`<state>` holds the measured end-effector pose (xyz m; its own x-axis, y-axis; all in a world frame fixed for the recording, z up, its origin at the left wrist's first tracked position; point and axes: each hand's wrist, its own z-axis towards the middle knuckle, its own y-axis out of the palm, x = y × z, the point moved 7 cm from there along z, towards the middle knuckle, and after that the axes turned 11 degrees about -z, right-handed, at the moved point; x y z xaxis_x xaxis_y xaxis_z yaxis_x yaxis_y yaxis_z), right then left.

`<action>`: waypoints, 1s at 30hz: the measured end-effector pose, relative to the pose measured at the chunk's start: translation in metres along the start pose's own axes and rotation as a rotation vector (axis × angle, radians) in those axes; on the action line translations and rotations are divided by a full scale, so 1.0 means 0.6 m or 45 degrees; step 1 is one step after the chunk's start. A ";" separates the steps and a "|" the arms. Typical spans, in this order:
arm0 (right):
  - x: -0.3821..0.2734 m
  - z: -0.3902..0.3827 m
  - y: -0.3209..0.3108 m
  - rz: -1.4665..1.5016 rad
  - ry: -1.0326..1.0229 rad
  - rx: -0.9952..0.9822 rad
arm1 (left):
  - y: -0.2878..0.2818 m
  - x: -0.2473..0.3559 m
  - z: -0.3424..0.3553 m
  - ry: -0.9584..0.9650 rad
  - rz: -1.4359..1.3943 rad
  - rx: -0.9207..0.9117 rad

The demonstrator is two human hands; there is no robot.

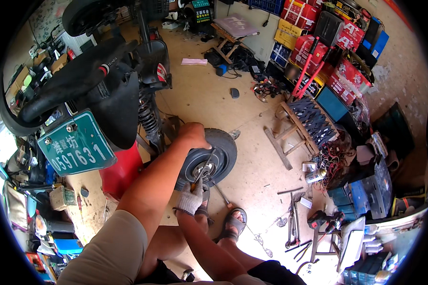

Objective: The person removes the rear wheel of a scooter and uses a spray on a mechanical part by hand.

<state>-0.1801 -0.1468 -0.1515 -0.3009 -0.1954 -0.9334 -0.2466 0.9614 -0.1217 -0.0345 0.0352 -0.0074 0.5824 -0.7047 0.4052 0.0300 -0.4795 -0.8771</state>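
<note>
My bare left hand point(192, 137) grips the upper left of a black tire point(225, 152) on a scooter wheel, its far fingers partly hidden. My right hand point(190, 195), in a grey knit glove, is closed on a metal tool point(204, 167) that lies across the wheel hub point(195, 172). A long bar with an orange handle point(228, 204) runs from the hub down toward my sandalled right foot point(234, 222). A spring shock absorber point(148, 118) and red body panel point(126, 169) are left of the wheel, below the scooter's black rear fender point(119, 118).
A wooden rack point(284, 137), stacked battery boxes point(308, 52) and red-handled tool point(308, 76) stand to the right. Loose tools point(296, 223), a spray can point(315, 176) and a cordless drill point(327, 219) sit lower right. A small wooden stool point(223, 42) is behind. Clutter lines the left side.
</note>
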 end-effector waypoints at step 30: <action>-0.075 0.095 -0.185 -0.828 -0.393 -0.052 | 0.003 -0.006 -0.009 0.021 -0.015 0.014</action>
<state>-0.0865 -0.2337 -0.1151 0.1913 -0.6564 -0.7298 -0.3233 0.6598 -0.6783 -0.0410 0.0338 -0.0092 0.5682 -0.7076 0.4200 0.0457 -0.4825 -0.8747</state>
